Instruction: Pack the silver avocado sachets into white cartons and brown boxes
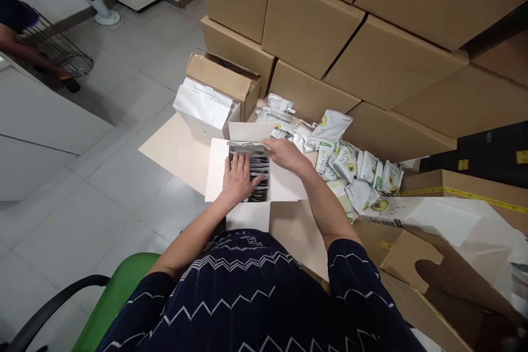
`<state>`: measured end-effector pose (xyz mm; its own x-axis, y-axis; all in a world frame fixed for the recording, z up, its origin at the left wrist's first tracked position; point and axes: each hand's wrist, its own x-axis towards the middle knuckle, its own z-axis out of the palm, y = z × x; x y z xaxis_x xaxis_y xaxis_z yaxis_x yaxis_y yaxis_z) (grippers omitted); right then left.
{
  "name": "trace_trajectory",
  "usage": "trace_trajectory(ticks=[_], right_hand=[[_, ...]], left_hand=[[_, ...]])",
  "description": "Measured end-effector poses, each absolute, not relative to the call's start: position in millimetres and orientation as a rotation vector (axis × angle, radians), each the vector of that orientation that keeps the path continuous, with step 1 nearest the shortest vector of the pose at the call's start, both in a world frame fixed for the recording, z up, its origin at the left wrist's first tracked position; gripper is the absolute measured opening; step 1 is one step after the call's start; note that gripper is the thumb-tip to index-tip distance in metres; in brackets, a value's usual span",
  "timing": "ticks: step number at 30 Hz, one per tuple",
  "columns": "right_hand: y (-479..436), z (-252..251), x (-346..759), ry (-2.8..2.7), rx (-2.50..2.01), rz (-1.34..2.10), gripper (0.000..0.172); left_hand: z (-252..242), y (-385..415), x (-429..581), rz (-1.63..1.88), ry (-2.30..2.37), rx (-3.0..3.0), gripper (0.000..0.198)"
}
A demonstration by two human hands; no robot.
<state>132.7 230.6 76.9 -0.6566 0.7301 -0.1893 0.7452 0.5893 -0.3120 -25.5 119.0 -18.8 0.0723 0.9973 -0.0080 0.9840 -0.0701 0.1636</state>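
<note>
An open white box (282, 179) stands before me, its flaps folded out. Inside it a row of silver pouches (259, 166) is packed on edge. My left hand (238, 180) lies on top of these pouches, fingers spread and thumb out to the right. At the box's far right corner, my right hand (284, 154) pinches the end of a silver pouch (247, 147) that lies along the far end of the row. Its fingertips are partly hidden. Right of the box is a heap of white pouches (345, 158) with an avocado picture and "Super Meal" print.
Stacked cardboard boxes (313, 22) wall off the far side. Another white box (202, 107) and an open carton (218, 74) stand at the table's (173, 146) far left. Opened cartons (416, 253) crowd my right. A green chair (124, 297) is below left; a person's legs (25, 47) show far left.
</note>
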Motion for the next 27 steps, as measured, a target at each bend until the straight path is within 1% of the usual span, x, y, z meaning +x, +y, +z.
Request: trace_trajectory(ticks=[3,6,9,14,21,27], right_hand=[[218,106,114,2.631,1.259,-0.375,0.035],[214,115,84,2.497,1.254,-0.331,0.033],[223,96,57,2.427,1.257,-0.354,0.029],[245,57,53,2.459,1.182,-0.376,0.035],[248,47,70,2.542,1.237,-0.33,0.037],[252,15,63,2.52,1.222,-0.378,0.034]], left_hand=[[-20,119,-26,0.194,2.055,2.2,0.083],[-21,120,-26,0.216,2.041,2.197,0.083],[-20,121,-26,0.217,2.031,2.178,0.082],[-19,120,-26,0.203,2.022,2.168,0.085],[-24,119,-26,0.21,2.031,2.19,0.087],[-23,121,-27,0.205,2.015,2.185,0.083]])
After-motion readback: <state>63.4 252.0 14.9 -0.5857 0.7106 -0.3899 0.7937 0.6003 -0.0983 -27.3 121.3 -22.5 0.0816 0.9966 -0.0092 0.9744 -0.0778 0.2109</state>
